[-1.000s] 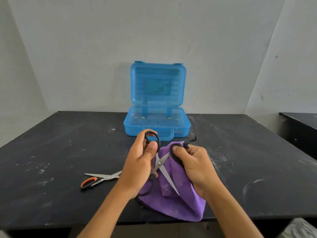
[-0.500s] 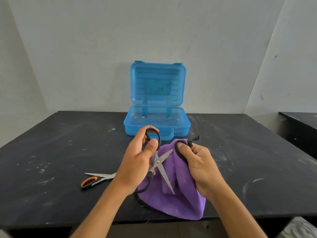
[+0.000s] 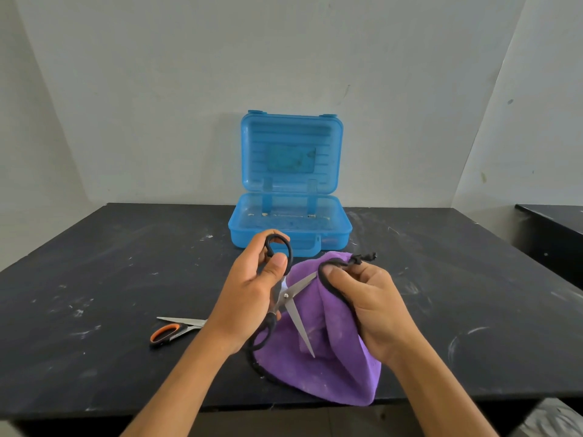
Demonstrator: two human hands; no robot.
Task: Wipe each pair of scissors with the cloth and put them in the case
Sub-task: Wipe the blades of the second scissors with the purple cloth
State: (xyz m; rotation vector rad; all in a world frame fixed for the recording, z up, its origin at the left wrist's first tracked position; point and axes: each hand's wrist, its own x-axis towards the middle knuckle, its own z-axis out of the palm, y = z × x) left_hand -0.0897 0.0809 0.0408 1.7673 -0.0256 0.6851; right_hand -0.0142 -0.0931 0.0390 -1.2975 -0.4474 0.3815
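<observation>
Pale walls rose behind a black, scuffed surface (image 3: 94, 279), where a blue case (image 3: 290, 230) stood open at the middle of the far edge. Near the front edge, the left hand (image 3: 249, 298) gripped the black scissors (image 3: 285, 294) by a handle loop, blades spread wide. The right hand (image 3: 369, 307) clutched a purple cloth (image 3: 328, 367), wrapping it around one blade. Orange scissors (image 3: 176, 329) lay flat to the left, partly hidden by the left wrist.
</observation>
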